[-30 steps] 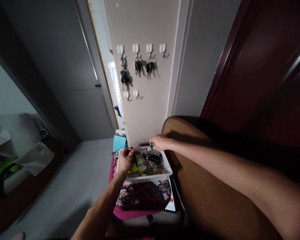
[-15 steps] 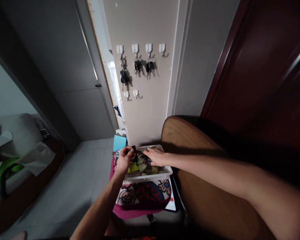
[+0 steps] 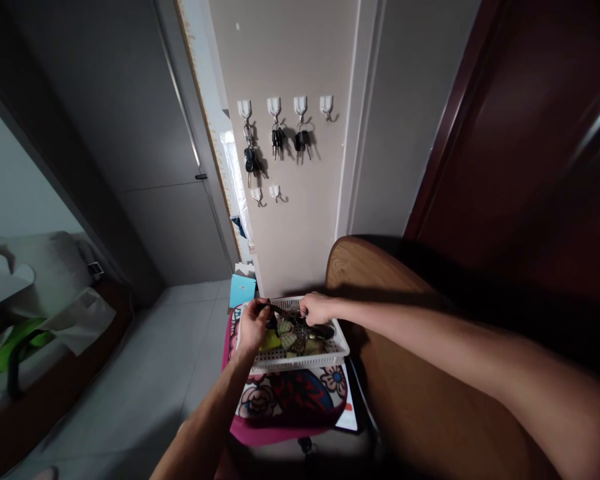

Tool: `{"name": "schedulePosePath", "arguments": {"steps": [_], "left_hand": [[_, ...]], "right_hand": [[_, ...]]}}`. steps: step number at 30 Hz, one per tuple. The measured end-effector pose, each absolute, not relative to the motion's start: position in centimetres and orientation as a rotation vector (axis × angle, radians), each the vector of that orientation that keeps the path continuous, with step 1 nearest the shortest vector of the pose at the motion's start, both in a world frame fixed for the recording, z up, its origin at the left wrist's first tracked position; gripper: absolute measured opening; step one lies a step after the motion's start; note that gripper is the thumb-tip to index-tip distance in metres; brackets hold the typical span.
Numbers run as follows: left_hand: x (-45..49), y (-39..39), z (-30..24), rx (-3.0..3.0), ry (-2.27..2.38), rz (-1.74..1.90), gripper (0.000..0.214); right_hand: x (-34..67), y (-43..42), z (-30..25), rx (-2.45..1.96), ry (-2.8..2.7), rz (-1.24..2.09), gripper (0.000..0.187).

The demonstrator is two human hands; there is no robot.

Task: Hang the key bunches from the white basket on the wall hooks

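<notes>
A white plastic basket (image 3: pixel 300 363) with a pierced bottom holds a jumble of small things, among them a yellow item (image 3: pixel 270 341) and a checked cloth piece (image 3: pixel 287 333). My left hand (image 3: pixel 253 325) is closed at the basket's left side, pinching a thin dark strap-like piece (image 3: pixel 276 307) that runs toward the right. Over the basket's back right part, my right hand (image 3: pixel 316 309) has its fingers curled down among the contents. What those fingertips grip is too small to make out. A dark oval item (image 3: pixel 323 331) lies just below my right hand.
The basket stands on a flowered pink-edged bag (image 3: pixel 285 397). Three bunches of keys (image 3: pixel 277 141) hang from white hooks (image 3: pixel 300 105) on the wall; other hooks are bare. A rounded wooden panel (image 3: pixel 370 280) rises at the right, and a blue box (image 3: pixel 243 291) stands behind the left hand.
My right hand has lifted slightly and curled its fingers, uncovering the dark oval item. The dark piece at my left hand now stretches rightward over the basket. The view has shifted a little.
</notes>
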State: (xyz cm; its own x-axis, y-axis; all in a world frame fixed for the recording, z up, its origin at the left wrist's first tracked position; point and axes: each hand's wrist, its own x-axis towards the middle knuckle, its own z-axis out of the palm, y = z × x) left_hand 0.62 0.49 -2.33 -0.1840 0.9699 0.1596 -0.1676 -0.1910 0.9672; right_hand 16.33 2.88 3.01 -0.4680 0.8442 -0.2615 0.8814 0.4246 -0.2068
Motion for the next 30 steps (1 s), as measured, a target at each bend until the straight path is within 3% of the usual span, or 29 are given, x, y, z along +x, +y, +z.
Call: {"name": "schedulePosePath", "arguments": {"steps": [7, 10, 16, 19, 22, 25, 30], "left_hand": [[0.4, 0.5, -2.3, 1.128, 1.222, 1.576, 0.020], [0.4, 0.5, -2.4, 1.207, 1.215, 1.532, 0.017], [0.5, -0.1, -2.0, 1.277, 1.188, 1.453, 0.012], [0.7, -0.3, -1.7, 1.277, 1.216, 1.432, 0.012], [1.1, -0.4, -1.4, 1.295, 1.252, 1.371, 0.013], [1.5, -0.3, -1.2, 1.319, 1.296, 1.319, 0.011], [1.4, -0.2, -1.5, 1.340, 1.359, 1.310, 0.011]], "right_hand": [[16.9, 4.4, 7.0, 1.528, 2.536, -1.523, 0.024], [17.5, 4.5, 7.9, 1.520, 2.548, -1.692, 0.027], [17.4, 3.7, 6.0, 1.294, 2.253, -1.444, 0.026], [16.6, 3.3, 4.8, 1.413, 2.313, -1.359, 0.033], [16.3, 3.3, 3.6, 1.660, 2.622, -0.902, 0.034], [16.6, 3.3, 2.4, 1.610, 2.718, -0.414, 0.028], [16.6, 3.1, 1.5, 1.635, 2.653, -0.271, 0.018]]}}
